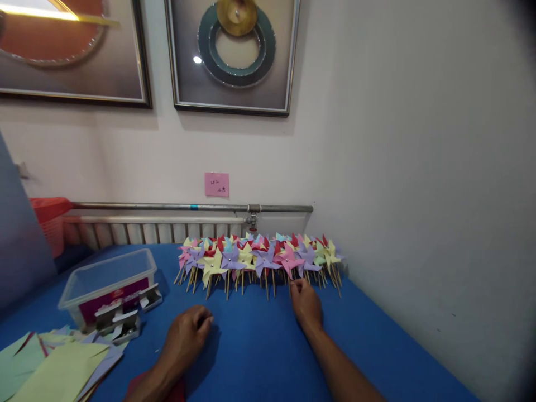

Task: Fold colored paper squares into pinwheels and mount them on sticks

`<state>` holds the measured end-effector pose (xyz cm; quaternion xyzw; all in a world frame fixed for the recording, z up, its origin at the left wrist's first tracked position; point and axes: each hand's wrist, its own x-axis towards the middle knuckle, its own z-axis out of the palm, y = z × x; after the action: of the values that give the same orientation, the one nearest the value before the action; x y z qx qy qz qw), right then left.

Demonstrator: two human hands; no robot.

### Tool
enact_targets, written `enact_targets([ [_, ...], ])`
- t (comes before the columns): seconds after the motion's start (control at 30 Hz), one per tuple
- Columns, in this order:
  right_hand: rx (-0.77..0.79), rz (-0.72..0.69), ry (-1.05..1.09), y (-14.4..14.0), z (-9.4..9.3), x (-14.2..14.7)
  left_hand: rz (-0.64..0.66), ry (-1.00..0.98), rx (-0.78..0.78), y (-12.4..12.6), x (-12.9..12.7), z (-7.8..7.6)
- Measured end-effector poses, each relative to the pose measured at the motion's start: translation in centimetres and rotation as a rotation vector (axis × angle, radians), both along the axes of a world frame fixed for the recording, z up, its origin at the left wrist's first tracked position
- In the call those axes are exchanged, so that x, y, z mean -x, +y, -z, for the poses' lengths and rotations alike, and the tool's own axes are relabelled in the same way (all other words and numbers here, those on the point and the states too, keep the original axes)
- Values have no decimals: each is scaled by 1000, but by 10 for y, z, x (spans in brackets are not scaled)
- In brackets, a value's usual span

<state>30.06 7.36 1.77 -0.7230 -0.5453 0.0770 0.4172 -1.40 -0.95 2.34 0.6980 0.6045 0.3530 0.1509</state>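
Nearest lay a loose stack of pastel paper sheets (54,363) on the blue felt-covered table (259,346). The left hand (186,335) rested there, fingers curled loosely inward, holding nothing visible. Beside it sat a clear plastic tub (109,279) with metal hole punches (119,321) in front. Farther on, the right hand (306,304) pinched the wooden stick of a pink paper pinwheel (288,261), part of the row of coloured paper pinwheels (259,258) against the wall, below a grey pipe (192,207).

Soft, dim indoor light, lamp glare on the framed pictures (231,53), dark vignette at right corners, slight blur
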Motion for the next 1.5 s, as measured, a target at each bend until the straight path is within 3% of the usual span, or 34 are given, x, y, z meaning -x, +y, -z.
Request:
enact_targets([
  [0.13,-79,-74,-7,-12,-6,13,-82,63,-16,6,16,-8],
  [0.3,-212,-412,-18,-44,-7,51,-106,182,36,10,47,-27],
  [0.5,-104,-812,-105,-97,-1,125,-45,275,291,12,95,-39],
  [0.63,-53,-1008,-207,-120,3,178,-35,305,341,10,106,-36],
  [0.8,-51,-1069,-315,-112,4,212,-33,353,284,9,92,-32],
  [1.07,-7,-1129,-258,-109,5,209,-27,496,195,5,72,-27],
  [1.17,19,-1096,-55,-102,8,203,-18,417,166,11,74,-20],
  [1.37,137,-882,627,-66,16,179,-85,7,115,23,81,-14],
  [1.5,148,-860,902,-47,19,168,-110,-242,174,25,78,-12],
])
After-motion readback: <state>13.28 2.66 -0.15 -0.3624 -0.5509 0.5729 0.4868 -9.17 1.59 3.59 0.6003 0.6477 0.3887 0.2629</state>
